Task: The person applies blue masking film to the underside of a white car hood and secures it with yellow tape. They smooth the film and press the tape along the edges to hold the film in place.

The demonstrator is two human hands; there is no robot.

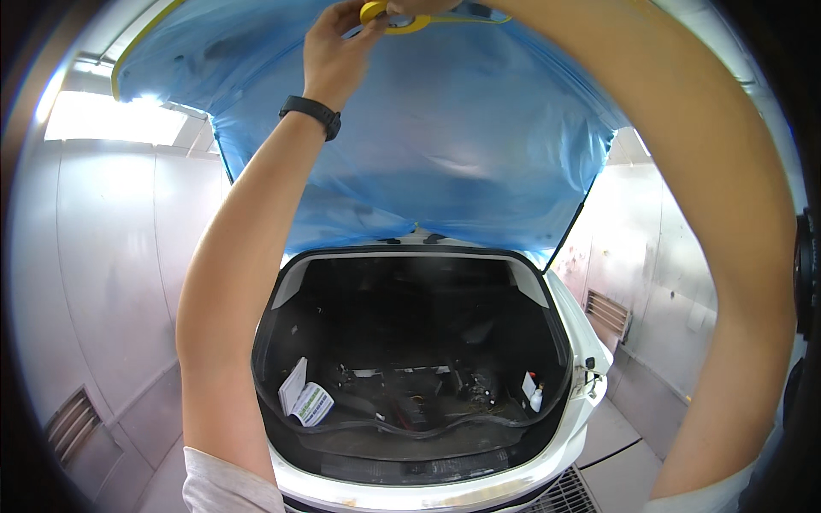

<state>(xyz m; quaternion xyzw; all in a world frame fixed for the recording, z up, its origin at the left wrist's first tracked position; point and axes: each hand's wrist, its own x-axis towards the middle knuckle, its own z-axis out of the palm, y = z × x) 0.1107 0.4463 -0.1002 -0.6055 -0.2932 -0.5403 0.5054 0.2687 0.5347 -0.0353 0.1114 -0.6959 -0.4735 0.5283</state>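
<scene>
We are taping the blue masking film [445, 128] over the raised tailgate: left hand [338, 51] pinches the yellow tape roll [395, 15] at the film's top edge; right hand's grip is hidden. Next, pressing tape flat along that edge.

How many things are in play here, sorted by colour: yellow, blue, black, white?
Yellow: 1, the tape roll pinched by the left hand
Blue: 1, the plastic sheet over the raised hatch
Black: 1, the wristband
White: 2, the car and the small bottle
Total: 5
</scene>
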